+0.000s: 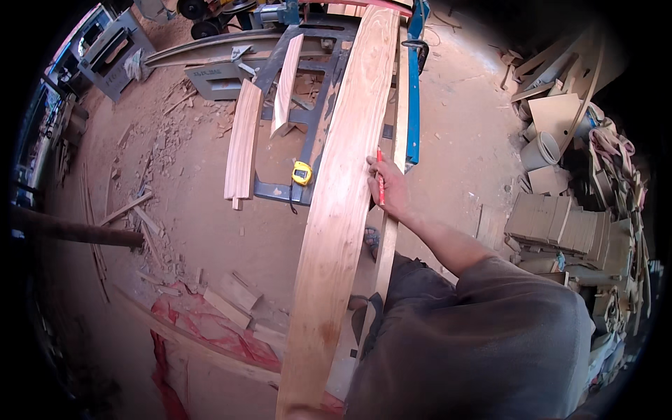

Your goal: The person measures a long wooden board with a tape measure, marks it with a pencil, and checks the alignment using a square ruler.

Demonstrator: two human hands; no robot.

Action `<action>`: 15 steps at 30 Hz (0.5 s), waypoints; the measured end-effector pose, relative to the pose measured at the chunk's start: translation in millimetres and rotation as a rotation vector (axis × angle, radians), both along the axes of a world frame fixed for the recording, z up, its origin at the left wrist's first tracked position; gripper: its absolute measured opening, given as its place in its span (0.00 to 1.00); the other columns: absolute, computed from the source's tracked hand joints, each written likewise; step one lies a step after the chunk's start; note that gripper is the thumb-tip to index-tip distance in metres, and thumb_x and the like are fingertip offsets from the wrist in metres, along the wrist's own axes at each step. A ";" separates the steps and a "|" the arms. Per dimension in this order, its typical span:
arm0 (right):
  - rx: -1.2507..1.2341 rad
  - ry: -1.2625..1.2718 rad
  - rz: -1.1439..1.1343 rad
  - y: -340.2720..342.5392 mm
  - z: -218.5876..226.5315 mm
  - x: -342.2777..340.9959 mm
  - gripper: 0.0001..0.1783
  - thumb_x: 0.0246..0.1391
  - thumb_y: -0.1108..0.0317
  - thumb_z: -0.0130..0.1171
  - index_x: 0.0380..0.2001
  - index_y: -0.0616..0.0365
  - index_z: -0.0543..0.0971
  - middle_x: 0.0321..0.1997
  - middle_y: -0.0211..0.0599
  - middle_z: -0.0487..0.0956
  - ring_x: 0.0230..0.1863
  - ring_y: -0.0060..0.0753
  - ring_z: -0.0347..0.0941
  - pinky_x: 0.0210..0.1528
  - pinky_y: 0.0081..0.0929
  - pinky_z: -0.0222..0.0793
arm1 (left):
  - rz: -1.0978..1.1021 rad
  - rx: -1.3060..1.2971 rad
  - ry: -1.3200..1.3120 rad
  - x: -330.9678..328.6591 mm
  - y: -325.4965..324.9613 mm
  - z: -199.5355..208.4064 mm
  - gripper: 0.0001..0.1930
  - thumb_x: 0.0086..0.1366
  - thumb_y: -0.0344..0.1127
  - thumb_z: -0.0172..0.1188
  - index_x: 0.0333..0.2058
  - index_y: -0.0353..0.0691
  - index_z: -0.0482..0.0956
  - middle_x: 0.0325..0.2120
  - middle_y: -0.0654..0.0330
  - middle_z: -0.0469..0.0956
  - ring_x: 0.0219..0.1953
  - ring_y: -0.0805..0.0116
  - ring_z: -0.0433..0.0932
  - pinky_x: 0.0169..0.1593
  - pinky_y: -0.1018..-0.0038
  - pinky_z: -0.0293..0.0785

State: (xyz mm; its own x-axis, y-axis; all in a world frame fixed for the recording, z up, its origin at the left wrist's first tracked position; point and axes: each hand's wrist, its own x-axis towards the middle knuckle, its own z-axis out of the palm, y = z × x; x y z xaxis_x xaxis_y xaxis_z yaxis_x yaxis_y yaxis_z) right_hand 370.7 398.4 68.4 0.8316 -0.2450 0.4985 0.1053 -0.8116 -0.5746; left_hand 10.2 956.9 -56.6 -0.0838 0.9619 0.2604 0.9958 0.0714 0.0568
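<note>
My right hand (389, 183) is closed around a red pencil (380, 175), held upright at the right edge of a long wooden plank (343, 161). Pale and grained, the plank runs from the top of the view down to the lower edge. A dim brown patch lies across its near end; it may be part of my left hand, but no fingers can be made out. Left of the plank, a yellow tape measure (302, 173) rests on the corner of a dark metal frame table (276, 192).
Two shorter wood pieces, a wide one (243, 140) and a narrow one (285, 84), lie left of the plank. A blue metal bar (414, 105) runs along its right. Offcuts and red sheeting (210, 322) litter the lower left; a white bucket (540, 151) and stacked boards (553, 220) stand right.
</note>
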 end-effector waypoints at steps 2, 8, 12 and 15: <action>0.130 -0.009 0.023 -12.7 1.9 -6.5 0.11 0.50 0.77 0.59 0.39 0.59 0.74 0.54 0.48 0.80 0.63 0.58 0.70 0.64 0.45 0.67 | 0.003 0.181 -0.058 25.9 12.9 43.9 0.37 0.62 0.52 0.59 0.60 0.25 0.68 0.55 0.36 0.72 0.57 0.43 0.73 0.59 0.48 0.70; 0.447 0.008 0.143 -50.0 5.2 7.8 0.10 0.52 0.77 0.58 0.40 0.61 0.75 0.52 0.50 0.81 0.56 0.49 0.77 0.58 0.38 0.72 | -1.030 -0.745 -0.893 326.8 -190.5 148.9 0.30 0.67 0.35 0.63 0.64 0.29 0.66 0.55 0.48 0.74 0.49 0.61 0.77 0.50 0.69 0.74; 0.596 0.162 0.186 -119.2 31.6 5.2 0.09 0.55 0.77 0.58 0.40 0.62 0.74 0.51 0.50 0.82 0.54 0.47 0.79 0.56 0.35 0.73 | -1.374 -0.787 -0.369 461.4 -332.9 144.6 0.35 0.62 0.40 0.69 0.64 0.31 0.68 0.57 0.43 0.73 0.55 0.53 0.76 0.59 0.63 0.71; 0.665 0.235 0.237 -164.8 61.1 0.5 0.07 0.57 0.77 0.57 0.40 0.62 0.74 0.50 0.52 0.82 0.52 0.48 0.80 0.53 0.35 0.75 | -1.439 -0.752 -0.085 519.6 -373.4 106.8 0.38 0.56 0.45 0.73 0.62 0.34 0.72 0.55 0.42 0.74 0.53 0.46 0.78 0.59 0.59 0.72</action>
State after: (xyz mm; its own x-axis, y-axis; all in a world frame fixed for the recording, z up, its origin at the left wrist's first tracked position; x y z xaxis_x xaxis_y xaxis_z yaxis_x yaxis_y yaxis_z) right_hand 371.2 233.6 129.5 0.9660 -0.2337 0.1103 0.0484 -0.2554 -0.9656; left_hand 529.8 583.6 50.2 0.9592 0.1548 -0.2366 0.2563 -0.8295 0.4963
